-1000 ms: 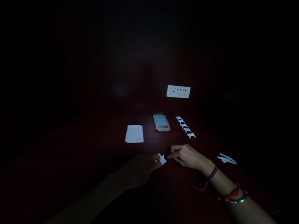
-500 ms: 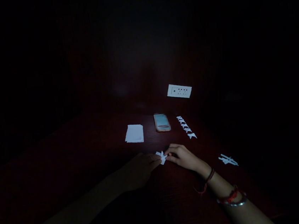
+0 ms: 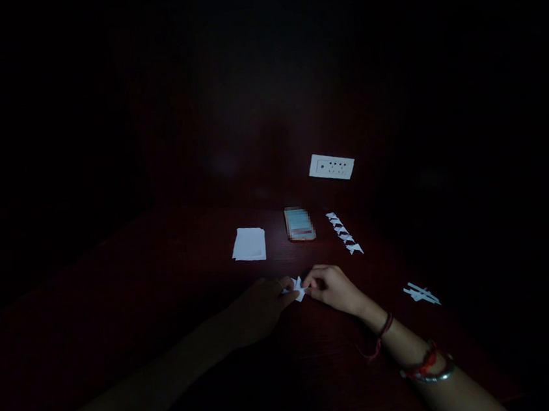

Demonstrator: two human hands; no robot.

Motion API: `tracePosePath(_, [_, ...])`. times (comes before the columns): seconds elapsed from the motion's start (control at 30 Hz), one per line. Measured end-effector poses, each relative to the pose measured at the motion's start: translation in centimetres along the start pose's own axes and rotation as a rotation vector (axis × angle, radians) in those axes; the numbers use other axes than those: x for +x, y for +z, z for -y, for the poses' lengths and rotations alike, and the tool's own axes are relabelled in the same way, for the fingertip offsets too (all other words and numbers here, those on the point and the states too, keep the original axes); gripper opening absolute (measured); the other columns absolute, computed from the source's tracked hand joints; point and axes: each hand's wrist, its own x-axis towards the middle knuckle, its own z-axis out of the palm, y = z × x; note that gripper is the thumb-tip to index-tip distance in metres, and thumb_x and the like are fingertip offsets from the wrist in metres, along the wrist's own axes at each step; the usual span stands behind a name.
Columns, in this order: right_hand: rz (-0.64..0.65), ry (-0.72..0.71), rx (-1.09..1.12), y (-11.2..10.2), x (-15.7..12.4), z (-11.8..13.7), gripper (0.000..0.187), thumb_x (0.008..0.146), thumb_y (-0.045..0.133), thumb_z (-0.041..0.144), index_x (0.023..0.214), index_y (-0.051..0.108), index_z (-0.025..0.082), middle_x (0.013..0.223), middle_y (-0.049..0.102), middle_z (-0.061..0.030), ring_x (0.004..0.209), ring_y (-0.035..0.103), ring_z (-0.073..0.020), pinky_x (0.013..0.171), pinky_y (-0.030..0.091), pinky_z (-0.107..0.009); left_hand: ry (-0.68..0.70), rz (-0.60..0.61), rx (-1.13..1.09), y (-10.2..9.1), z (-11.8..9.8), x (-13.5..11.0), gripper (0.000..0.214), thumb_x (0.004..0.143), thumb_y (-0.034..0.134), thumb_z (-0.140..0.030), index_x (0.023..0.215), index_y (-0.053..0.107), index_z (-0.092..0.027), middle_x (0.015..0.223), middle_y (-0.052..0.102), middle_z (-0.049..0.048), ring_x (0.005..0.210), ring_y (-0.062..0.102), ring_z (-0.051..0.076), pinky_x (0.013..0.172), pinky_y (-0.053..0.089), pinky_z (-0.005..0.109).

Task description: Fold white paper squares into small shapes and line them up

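The scene is very dark. A small folded white paper piece point(image 3: 297, 289) lies on the dark red table point(image 3: 175, 288) between my two hands. My left hand point(image 3: 260, 305) pinches its left side with closed fingertips. My right hand point(image 3: 335, 287), with red thread and metal bangles on the wrist, pinches its right side. Both hands rest low on the tabletop.
A stack of white paper squares point(image 3: 249, 244) lies behind my left hand. A phone point(image 3: 299, 224) sits beside it, then a row of several small folded paper shapes point(image 3: 345, 233). Paper strips point(image 3: 421, 293) lie at the right. A white wall socket plate point(image 3: 331, 166) is behind.
My right hand has moved left to the paper piece and closed its fingers on it. My left hand has kept its grip and barely shifted.
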Motion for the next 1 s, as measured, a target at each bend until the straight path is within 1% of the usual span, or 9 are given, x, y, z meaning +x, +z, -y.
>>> tracePosePath(0.13, [0.007, -0.081, -0.038, -0.18, -0.28, 0.29, 0.012, 0.069, 0.05, 0.008, 0.072, 0.059, 0.015, 0.067, 0.051, 0.0007, 0.06, 0.046, -0.0076, 0.058, 0.036, -0.017, -0.026, 0.015, -0.013, -0.01, -0.02, -0.04, 0.048, 0.07, 0.041, -0.004, 0.115, 0.039, -0.02, 0.113, 0.043, 0.0072, 0.087, 0.047, 0.02, 0.069, 0.036, 0.032])
tracePosePath(0.3, [0.045, -0.145, -0.104, -0.4, -0.46, 0.28, 0.013, 0.073, 0.048, 0.009, 0.071, 0.059, 0.015, 0.067, 0.051, 0.0002, 0.061, 0.047, -0.0078, 0.058, 0.036, -0.017, -0.032, 0.003, -0.039, 0.03, -0.06, -0.01, 0.047, 0.07, 0.04, -0.004, 0.114, 0.041, -0.019, 0.115, 0.042, 0.0064, 0.091, 0.047, 0.021, 0.071, 0.036, 0.033])
tracePosePath(0.4, [0.073, -0.154, -0.127, -0.4, -0.49, 0.04, 0.014, 0.074, 0.048, 0.011, 0.078, 0.06, 0.016, 0.073, 0.053, -0.0012, 0.065, 0.049, -0.0087, 0.061, 0.037, -0.017, -0.032, -0.013, -0.068, 0.34, 0.08, -0.11, 0.045, 0.071, 0.039, -0.004, 0.114, 0.042, -0.019, 0.115, 0.043, 0.0059, 0.093, 0.046, 0.02, 0.074, 0.036, 0.032])
tracePosePath(0.53, [0.119, -0.167, -0.164, -0.46, -0.62, -0.28, 0.017, 0.075, 0.047, 0.012, 0.084, 0.06, 0.017, 0.079, 0.055, -0.0017, 0.071, 0.051, -0.0095, 0.064, 0.039, -0.018, -0.036, -0.034, -0.091, 0.76, 0.28, -0.32, 0.045, 0.072, 0.039, -0.005, 0.115, 0.041, -0.019, 0.118, 0.042, 0.006, 0.102, 0.042, 0.021, 0.08, 0.034, 0.034])
tracePosePath(0.7, [0.141, -0.191, -0.21, -0.7, -0.7, -0.2, 0.019, 0.077, 0.045, 0.013, 0.088, 0.06, 0.019, 0.083, 0.055, -0.0024, 0.076, 0.052, -0.0105, 0.068, 0.039, -0.019, -0.042, -0.038, -0.103, 0.62, 0.25, -0.36, 0.048, 0.072, 0.038, -0.005, 0.118, 0.037, -0.018, 0.117, 0.043, 0.0068, 0.1, 0.044, 0.02, 0.079, 0.035, 0.033])
tracePosePath(0.87, [0.152, -0.182, -0.2, -0.8, -0.66, -0.06, 0.02, 0.077, 0.045, 0.012, 0.087, 0.061, 0.019, 0.081, 0.055, -0.0024, 0.074, 0.052, -0.0101, 0.067, 0.038, -0.019, -0.034, -0.014, -0.073, 0.75, 0.28, -0.17, 0.048, 0.071, 0.039, -0.005, 0.116, 0.04, -0.02, 0.114, 0.045, 0.0058, 0.097, 0.045, 0.021, 0.076, 0.035, 0.033])
tracePosePath(1.0, [0.172, -0.195, -0.11, -0.88, -0.87, -0.33, 0.021, 0.076, 0.047, 0.013, 0.09, 0.061, 0.019, 0.077, 0.054, -0.001, 0.066, 0.05, -0.008, 0.061, 0.038, -0.017, -0.042, -0.007, -0.083, 0.93, 0.3, -0.11, 0.048, 0.07, 0.039, -0.004, 0.114, 0.041, -0.02, 0.112, 0.045, 0.0051, 0.095, 0.045, 0.02, 0.074, 0.035, 0.031])
